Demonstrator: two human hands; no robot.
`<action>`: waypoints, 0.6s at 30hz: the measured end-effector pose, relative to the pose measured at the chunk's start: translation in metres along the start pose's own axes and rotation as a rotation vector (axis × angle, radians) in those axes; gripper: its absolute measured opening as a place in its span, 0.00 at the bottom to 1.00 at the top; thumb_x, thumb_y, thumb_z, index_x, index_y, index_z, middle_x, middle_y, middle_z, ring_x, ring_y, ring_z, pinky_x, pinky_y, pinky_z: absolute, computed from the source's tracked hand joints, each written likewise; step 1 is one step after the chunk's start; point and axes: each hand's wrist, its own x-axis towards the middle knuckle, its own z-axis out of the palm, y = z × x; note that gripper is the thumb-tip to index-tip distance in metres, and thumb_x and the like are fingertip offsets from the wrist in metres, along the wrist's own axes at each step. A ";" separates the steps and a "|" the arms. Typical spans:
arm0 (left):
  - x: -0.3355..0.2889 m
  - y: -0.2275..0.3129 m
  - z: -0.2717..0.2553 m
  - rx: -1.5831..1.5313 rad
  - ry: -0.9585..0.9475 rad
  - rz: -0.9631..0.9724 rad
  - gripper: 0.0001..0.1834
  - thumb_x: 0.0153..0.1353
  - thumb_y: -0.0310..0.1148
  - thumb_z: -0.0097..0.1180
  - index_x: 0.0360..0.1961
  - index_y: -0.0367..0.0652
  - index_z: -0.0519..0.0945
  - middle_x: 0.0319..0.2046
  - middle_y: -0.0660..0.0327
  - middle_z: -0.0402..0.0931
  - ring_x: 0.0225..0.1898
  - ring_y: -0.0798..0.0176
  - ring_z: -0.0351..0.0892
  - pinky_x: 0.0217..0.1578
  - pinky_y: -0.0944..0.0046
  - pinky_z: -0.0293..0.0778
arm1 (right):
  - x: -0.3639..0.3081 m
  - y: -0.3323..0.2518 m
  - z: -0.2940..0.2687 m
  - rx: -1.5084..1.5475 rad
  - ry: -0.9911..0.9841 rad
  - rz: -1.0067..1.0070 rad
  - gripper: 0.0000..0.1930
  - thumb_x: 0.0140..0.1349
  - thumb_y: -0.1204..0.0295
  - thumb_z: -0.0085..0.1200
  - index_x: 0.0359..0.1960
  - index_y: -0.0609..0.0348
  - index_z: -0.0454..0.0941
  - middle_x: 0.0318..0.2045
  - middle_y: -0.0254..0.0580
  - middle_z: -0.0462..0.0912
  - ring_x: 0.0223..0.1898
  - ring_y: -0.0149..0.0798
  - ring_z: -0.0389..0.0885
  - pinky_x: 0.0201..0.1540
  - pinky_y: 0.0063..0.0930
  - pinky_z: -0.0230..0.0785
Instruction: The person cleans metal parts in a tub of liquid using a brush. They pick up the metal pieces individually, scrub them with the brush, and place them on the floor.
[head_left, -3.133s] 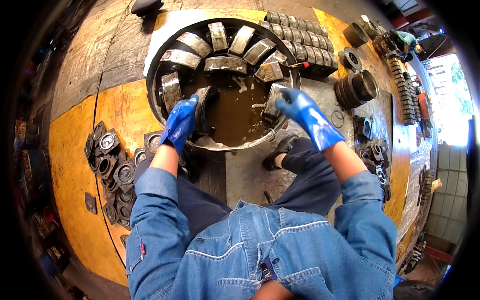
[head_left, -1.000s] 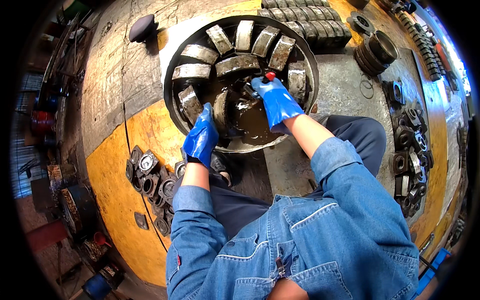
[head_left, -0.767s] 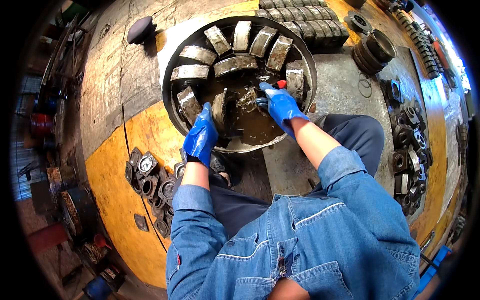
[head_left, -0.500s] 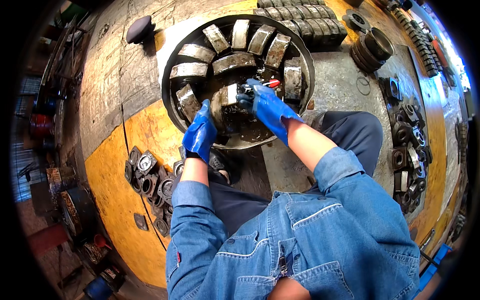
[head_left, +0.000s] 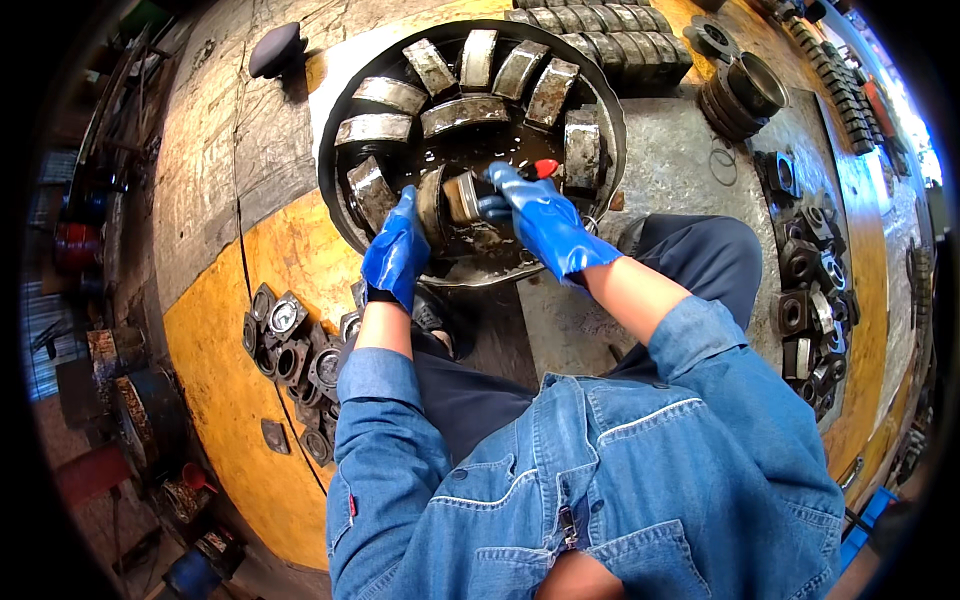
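Note:
A wide round metal pan (head_left: 322, 160) holds dark liquid and several curved metal blocks (head_left: 465, 115), set mostly around its inner wall. At the pan's near side my left hand (head_left: 398, 245), in a blue glove, grips another curved metal block (head_left: 432, 210) standing on edge, its fingers partly hidden. My right hand (head_left: 535, 212), gloved in blue too, is closed around a flat brush (head_left: 462, 197) with a red-tipped handle. The brush's bristles point left, close beside the held block; whether they touch it I cannot tell.
Greasy flat metal parts (head_left: 290, 360) lie heaped on the yellow floor at left. More dark parts (head_left: 800, 260) are piled at right. Behind the pan stand rows of curved blocks (head_left: 625, 55), and a ribbed cylinder (head_left: 745, 98) is nearby. A dark rounded object (head_left: 277, 50) sits far left.
My right hand has turned slightly and the brush's bristles now show more plainly beside the block. My left hand stays at the block. The whole view has shifted a little.

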 end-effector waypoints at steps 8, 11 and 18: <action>0.009 0.010 -0.002 -0.103 -0.098 -0.081 0.34 0.62 0.16 0.52 0.72 0.37 0.66 0.54 0.32 0.79 0.59 0.34 0.79 0.57 0.45 0.77 | -0.011 0.037 0.003 -0.341 -0.114 -0.184 0.21 0.69 0.54 0.49 0.35 0.61 0.83 0.28 0.49 0.83 0.34 0.45 0.82 0.43 0.39 0.72; 0.007 -0.005 0.006 -0.123 -0.038 -0.040 0.31 0.64 0.17 0.50 0.71 0.37 0.68 0.54 0.32 0.79 0.59 0.35 0.79 0.57 0.46 0.76 | -0.040 -0.003 -0.006 -0.402 -0.166 -0.279 0.23 0.70 0.53 0.49 0.36 0.63 0.85 0.29 0.47 0.86 0.32 0.41 0.82 0.42 0.35 0.72; 0.006 -0.005 0.012 -0.169 0.018 -0.004 0.29 0.65 0.17 0.47 0.69 0.37 0.72 0.55 0.34 0.79 0.59 0.35 0.79 0.58 0.48 0.76 | -0.004 0.042 0.008 0.460 -0.243 -0.128 0.22 0.76 0.58 0.54 0.61 0.62 0.76 0.52 0.44 0.85 0.42 0.41 0.89 0.48 0.32 0.82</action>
